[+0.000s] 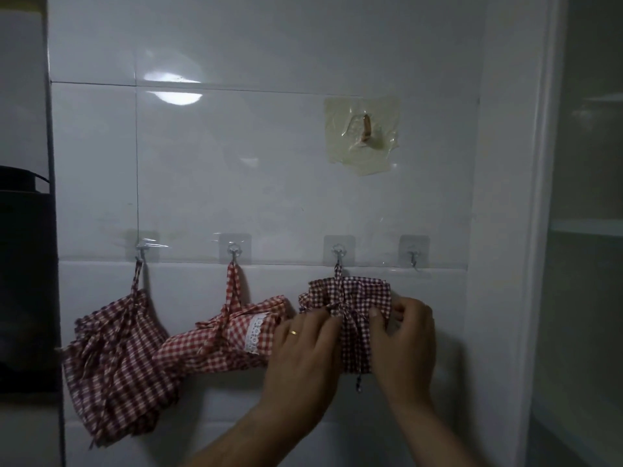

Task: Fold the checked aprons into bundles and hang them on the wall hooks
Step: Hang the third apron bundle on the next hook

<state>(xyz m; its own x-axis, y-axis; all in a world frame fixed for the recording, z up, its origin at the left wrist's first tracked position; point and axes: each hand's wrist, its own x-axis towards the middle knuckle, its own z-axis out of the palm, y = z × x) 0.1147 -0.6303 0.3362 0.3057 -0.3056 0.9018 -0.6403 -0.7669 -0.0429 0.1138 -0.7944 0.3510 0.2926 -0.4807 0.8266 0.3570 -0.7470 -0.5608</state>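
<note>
Three red-and-white checked apron bundles hang from clear stick-on hooks on a white tiled wall. The left bundle (114,358) hangs from the first hook (141,251). The middle bundle (222,342), with a white lace strip, hangs from the second hook (235,250). The right bundle (350,298) hangs by its tie from the third hook (338,251). My left hand (303,352), wearing a ring, and my right hand (404,345) pinch the right bundle from both sides at its tied middle.
A fourth hook (414,256) to the right holds nothing. Higher up sits an older hook under yellowed tape (365,129). A dark appliance (23,281) stands at the left edge. A white door frame (505,230) bounds the wall on the right.
</note>
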